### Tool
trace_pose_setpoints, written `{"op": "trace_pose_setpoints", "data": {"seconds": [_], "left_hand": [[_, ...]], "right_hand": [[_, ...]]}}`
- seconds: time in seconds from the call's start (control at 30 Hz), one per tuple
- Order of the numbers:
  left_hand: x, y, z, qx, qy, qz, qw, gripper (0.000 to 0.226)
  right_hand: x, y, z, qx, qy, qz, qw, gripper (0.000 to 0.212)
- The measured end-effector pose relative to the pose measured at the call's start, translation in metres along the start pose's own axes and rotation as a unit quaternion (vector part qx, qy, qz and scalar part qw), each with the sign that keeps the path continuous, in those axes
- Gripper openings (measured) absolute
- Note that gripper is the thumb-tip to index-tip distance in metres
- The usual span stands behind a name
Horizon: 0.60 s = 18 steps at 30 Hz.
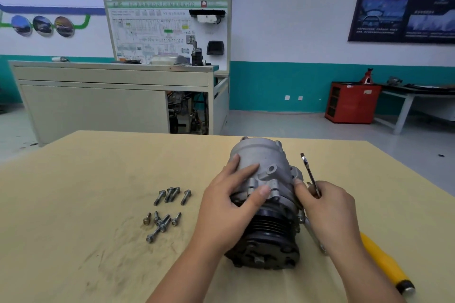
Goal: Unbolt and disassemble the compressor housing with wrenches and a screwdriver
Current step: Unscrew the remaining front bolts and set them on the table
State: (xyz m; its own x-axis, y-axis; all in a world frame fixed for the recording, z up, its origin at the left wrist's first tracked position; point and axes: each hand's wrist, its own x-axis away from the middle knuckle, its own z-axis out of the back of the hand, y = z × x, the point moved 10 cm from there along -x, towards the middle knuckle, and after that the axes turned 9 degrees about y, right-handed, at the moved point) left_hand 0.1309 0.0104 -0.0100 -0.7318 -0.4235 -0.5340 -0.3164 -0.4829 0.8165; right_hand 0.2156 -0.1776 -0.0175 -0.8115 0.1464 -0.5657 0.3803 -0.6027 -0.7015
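Compressor (268, 155) mid table (73, 204), pulley end twd me. L hand (226, 204) flat on top, fingers straight. R hand (327, 206) pinches wrench (309, 172) right beside it. Loose bolts (170, 194) to left; yellow screwdriver (384, 263) on right, partly behind forearm.

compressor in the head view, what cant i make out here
- compressor right flank: covered by the right hand.
- wrench lower end: hidden inside that hand.
- yellow-handled tool: tip hidden under that hand's wrist.
- loose bolts: small and overlapping, count unclear.
- compressor's far end: faces away from the camera.
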Motion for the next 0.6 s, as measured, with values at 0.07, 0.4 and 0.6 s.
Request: {"op": "trace_pose_setpoints", "data": {"seconds": [0.07, 0.4, 0.6], "left_hand": [[-0.002, 0.004, -0.003, -0.024, -0.002, 0.005, 1.000, 0.058], [-0.015, 0.022, -0.026, -0.216, 0.019, -0.017, 0.976, 0.053], [-0.016, 0.012, -0.019, -0.183, 0.005, 0.012, 0.983, 0.052]], "right_hand": [[0.001, 0.000, 0.000, 0.009, -0.002, 0.002, 1.000, 0.052], [0.004, 0.005, 0.001, -0.024, 0.007, -0.014, 1.000, 0.051], [0.006, 0.007, -0.002, -0.061, -0.003, -0.002, 0.998, 0.050]]}}
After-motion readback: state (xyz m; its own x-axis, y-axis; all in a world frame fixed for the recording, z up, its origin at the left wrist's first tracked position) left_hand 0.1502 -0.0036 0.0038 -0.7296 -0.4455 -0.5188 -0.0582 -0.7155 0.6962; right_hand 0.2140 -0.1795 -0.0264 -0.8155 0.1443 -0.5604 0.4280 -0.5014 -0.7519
